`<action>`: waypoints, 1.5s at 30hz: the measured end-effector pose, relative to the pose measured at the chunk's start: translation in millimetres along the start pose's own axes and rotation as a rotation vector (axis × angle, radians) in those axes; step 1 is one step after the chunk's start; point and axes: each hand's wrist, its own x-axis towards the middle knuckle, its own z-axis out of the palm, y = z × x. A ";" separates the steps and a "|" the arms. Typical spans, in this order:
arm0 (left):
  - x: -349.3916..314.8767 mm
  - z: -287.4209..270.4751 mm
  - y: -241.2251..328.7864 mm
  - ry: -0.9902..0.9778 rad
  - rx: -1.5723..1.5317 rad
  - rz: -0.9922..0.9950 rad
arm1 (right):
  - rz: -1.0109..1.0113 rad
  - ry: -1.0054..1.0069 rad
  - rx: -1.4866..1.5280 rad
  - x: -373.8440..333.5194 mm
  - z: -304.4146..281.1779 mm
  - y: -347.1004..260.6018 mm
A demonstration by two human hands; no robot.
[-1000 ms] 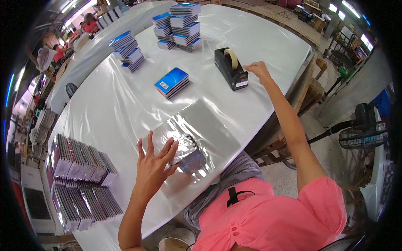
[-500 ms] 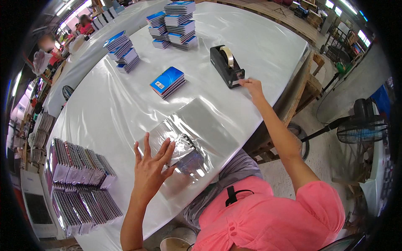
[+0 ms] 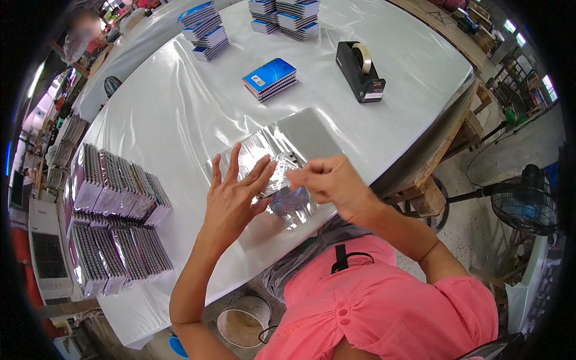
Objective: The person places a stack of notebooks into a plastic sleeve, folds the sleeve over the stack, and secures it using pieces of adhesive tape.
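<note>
My left hand [image 3: 233, 195] lies with fingers spread on a sheet of clear plastic film [image 3: 309, 133], pressing it down near the table's front edge. Under the shiny film, a dark bluish notebook [image 3: 290, 203] shows in part, much of it hidden by glare and my hands. My right hand [image 3: 333, 185] is just right of the left one, over the film, with thumb and fingertips pinched together. Between them is what seems a small piece of clear tape, hardly visible against the shine. A black tape dispenser [image 3: 354, 75] stands farther off to the right.
A short pile of blue spiral notebooks [image 3: 270, 79] lies beyond the film. Taller notebook stacks [image 3: 204, 33] [image 3: 297, 18] stand at the back. Rows of plastic-wrapped notebooks [image 3: 117, 222] fill the left side. A bucket [image 3: 245, 321] is below the front edge; a fan [image 3: 523, 201] stands right.
My right hand has come from the tape dispenser back to the film, beside my left hand. The left hand keeps its place on the film. The whole view has shifted somewhat.
</note>
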 end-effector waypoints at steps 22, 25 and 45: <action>48.8 13.0 -34.0 -0.488 -0.930 -0.336 | -0.474 0.300 -0.820 35.3 -6.8 105.5; 43.3 24.1 -42.2 -0.466 -1.097 -0.328 | -0.473 0.170 -1.056 36.3 -24.1 95.7; -78.2 68.3 -27.3 0.926 -1.471 -0.926 | -0.788 -0.898 -1.220 95.0 0.4 -43.7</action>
